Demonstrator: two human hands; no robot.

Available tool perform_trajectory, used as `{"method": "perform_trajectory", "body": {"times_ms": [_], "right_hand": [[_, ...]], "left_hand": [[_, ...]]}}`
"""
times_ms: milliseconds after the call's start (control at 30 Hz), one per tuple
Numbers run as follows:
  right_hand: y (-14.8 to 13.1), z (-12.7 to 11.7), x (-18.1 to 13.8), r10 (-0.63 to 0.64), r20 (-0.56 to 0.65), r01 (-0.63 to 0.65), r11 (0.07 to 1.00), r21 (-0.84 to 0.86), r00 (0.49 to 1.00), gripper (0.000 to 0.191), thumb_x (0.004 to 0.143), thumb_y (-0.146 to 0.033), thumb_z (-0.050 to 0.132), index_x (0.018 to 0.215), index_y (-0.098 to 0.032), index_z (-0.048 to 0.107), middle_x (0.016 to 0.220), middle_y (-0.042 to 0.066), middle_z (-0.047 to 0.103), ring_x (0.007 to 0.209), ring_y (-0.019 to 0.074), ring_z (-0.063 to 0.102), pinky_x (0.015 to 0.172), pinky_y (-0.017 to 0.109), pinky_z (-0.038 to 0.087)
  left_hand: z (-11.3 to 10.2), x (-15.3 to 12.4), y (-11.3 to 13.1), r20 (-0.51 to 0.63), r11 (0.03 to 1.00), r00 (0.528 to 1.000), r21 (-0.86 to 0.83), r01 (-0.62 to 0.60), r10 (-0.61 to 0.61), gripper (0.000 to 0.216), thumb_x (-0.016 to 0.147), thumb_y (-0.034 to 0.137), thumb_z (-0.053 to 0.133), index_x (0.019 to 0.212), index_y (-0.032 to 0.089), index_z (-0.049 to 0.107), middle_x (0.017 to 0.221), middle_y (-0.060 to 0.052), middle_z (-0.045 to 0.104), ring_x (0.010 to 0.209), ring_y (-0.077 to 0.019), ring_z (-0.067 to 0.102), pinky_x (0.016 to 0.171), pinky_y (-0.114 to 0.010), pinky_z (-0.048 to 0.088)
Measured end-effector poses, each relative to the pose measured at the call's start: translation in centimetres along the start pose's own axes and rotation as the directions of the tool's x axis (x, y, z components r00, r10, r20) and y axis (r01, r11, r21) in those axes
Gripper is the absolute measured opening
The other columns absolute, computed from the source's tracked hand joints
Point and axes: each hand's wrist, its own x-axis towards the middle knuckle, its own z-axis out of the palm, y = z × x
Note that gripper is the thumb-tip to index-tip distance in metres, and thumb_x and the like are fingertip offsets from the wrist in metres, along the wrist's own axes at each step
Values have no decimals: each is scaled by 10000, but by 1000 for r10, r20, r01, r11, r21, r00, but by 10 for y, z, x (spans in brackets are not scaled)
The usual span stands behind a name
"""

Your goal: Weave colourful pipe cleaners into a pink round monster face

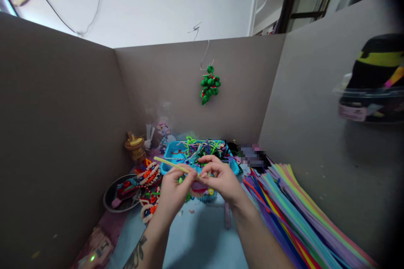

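A pale yellow pipe cleaner (pixel 170 163) is held out in front of me, its free end pointing to the upper left. My left hand (pixel 176 187) pinches it between thumb and forefinger. At its right end, the thumb and forefinger of my right hand (pixel 222 178) close on it, with the other fingers bent above. Beneath and behind the hands are a pinkish-red round thing (pixel 198 188) and a blue fringed piece (pixel 208 197), both partly covered. A blue tray (pixel 167 153) full of loose, tangled pipe cleaner pieces stands just beyond my fingers.
Long bundles of coloured pipe cleaners (pixel 293 210) lie at the right. At the left are a metal bowl (pixel 109 207), orange-and-white twisted pieces (pixel 148 176) and a device with a green light (pixel 99 252). A green tree ornament (pixel 210 86) hangs on the grey back panel (pixel 158 75).
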Motion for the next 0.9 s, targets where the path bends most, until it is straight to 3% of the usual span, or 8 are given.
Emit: {"method": "perform_trajectory", "body": {"times_ms": [200,400,467,567,633,700,800,900], "right_hand": [[2,-4,0,-80,68,75,994,76,994,85,654,-292,771,621,-236,717,892,44,647,940,210,591,850,356,457],[-2,-12,-3,-223,300,231,973,6,928,98,682,-286,758,604,-251,711,767,24,609,912,210,562,855,369,446],[-1,-14,-3,-177,245,178,984,16,953,86,675,-252,756,615,-230,698,815,24,589,874,191,566,807,339,452],[2,-15,0,-88,65,86,996,35,994,104,651,-206,749,612,-197,654,792,13,562,795,165,556,728,294,437],[3,-14,1,-55,-7,55,998,43,998,120,652,-202,730,606,-187,620,733,-1,547,734,152,538,678,276,421],[2,-12,2,-15,-24,16,999,39,1000,113,664,-205,698,616,-184,597,688,-13,545,676,140,523,640,265,409],[-3,-7,1,13,-37,-15,998,-54,999,72,675,-188,654,632,-180,597,660,-16,562,650,136,526,633,259,405],[-7,-1,-1,1,-61,-9,990,-141,998,56,679,-161,631,631,-181,609,669,-11,590,674,144,548,659,260,416]], "left_hand": [[-4,2,-7,155,935,960,-236,265,-233,309,725,415,664,613,128,645,610,-10,601,577,-129,525,553,-228,402],[-3,6,-14,455,852,838,-266,451,-301,345,611,443,740,567,117,637,513,6,566,495,-101,477,525,-222,370],[-2,8,-18,391,900,880,-222,376,-271,337,683,460,685,670,125,648,611,-11,606,552,-120,519,556,-233,399],[-2,6,-16,68,984,984,-57,169,-165,275,791,403,586,923,163,601,857,-44,628,749,-169,578,655,-268,445],[-4,3,-10,-90,990,995,129,51,-40,221,800,349,581,948,185,562,906,-49,608,851,-199,574,725,-303,451],[-4,-1,-3,-55,955,995,288,-69,89,174,765,313,638,870,196,563,897,-41,604,888,-216,563,795,-338,436],[-1,-7,1,-103,902,979,415,-118,175,152,770,291,647,819,192,543,812,-31,599,797,-212,566,721,-330,440],[3,-7,-2,7,861,958,436,-262,287,29,816,212,595,840,196,590,837,-39,648,831,-212,584,752,-333,445]]}}
